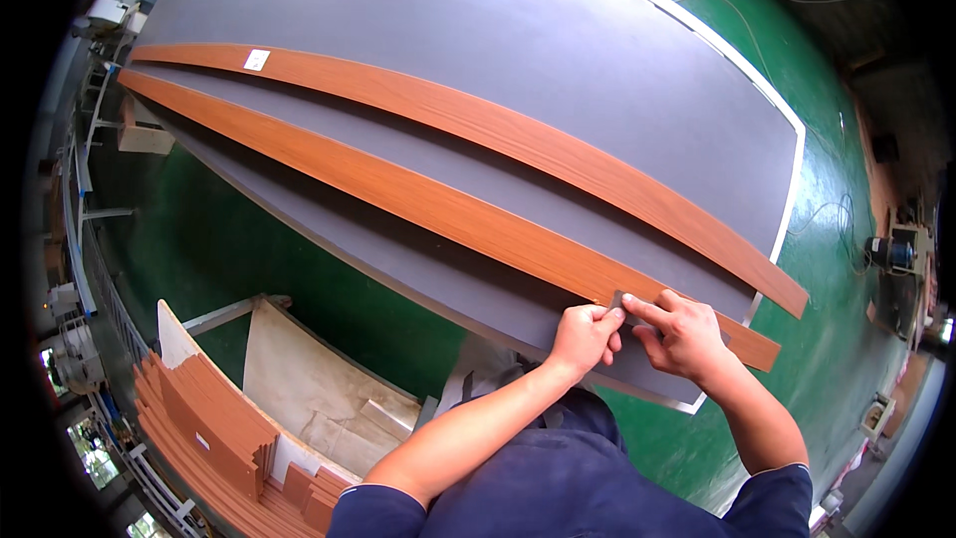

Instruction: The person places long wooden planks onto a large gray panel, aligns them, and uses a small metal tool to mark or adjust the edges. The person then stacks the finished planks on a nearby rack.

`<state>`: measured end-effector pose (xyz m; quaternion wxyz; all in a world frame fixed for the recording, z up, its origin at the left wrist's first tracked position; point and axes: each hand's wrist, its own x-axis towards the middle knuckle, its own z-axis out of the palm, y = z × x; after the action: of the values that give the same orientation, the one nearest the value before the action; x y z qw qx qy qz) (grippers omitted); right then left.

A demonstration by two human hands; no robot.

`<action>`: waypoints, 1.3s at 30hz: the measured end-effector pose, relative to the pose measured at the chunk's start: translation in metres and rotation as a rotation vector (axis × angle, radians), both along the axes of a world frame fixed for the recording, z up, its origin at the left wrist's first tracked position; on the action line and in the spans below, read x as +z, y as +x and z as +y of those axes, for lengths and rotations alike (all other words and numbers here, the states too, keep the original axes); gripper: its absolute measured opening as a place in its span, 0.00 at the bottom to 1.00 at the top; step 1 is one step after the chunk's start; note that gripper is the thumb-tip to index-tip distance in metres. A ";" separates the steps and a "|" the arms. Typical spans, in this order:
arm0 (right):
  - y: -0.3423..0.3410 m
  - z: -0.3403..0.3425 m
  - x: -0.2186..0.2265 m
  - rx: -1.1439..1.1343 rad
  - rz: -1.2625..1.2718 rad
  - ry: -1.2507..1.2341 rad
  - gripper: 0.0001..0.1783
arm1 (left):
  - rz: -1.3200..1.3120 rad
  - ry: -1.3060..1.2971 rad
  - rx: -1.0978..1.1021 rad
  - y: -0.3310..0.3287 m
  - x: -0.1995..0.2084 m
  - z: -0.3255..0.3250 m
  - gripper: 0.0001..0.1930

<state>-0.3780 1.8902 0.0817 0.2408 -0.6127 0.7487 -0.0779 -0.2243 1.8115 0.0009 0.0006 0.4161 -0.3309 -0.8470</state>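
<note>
My left hand [586, 336] pinches a small dark flat piece [616, 303] between thumb and fingers, at the near edge of the front wood-grain board [438, 211]. My right hand [685, 336] reaches over the same board, its index fingertip against the dark piece and its other fingers curled. What exactly the piece is I cannot make out. A second wood-grain board [508, 135] runs roughly alongside, farther back, with a small white label [256, 60] near its left end. The right ends of both boards reach past the edge of the grey tabletop [428, 10].
At the lower left, a stack of reddish-brown boards [204, 448] lies beside a pale curved panel [319, 374]. A light-coloured box [145, 130] stands beyond the table's left end. Green floor [827, 379] surrounds the table, with a machine [896, 250] at the far right.
</note>
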 end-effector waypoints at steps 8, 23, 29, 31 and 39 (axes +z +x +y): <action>0.039 -0.077 -0.004 0.056 -0.018 -0.039 0.26 | -0.010 -0.075 0.064 0.045 -0.003 -0.072 0.19; 0.151 -0.258 -0.001 0.022 0.029 -0.002 0.25 | 0.025 -0.062 0.012 0.149 -0.004 -0.258 0.19; 0.185 -0.329 0.001 0.043 0.029 0.025 0.24 | 0.011 -0.092 0.044 0.185 -0.006 -0.319 0.20; 0.193 -0.346 -0.001 0.085 0.056 0.034 0.23 | -0.001 -0.109 0.060 0.196 -0.005 -0.338 0.21; 0.221 -0.413 -0.004 0.156 0.007 -0.013 0.25 | -0.031 -0.120 0.075 0.232 -0.008 -0.396 0.20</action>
<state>-0.1572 1.4769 0.0774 0.2394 -0.6712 0.6989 -0.0616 0.0074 1.4151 -0.0068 0.0521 0.4407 -0.3650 -0.8185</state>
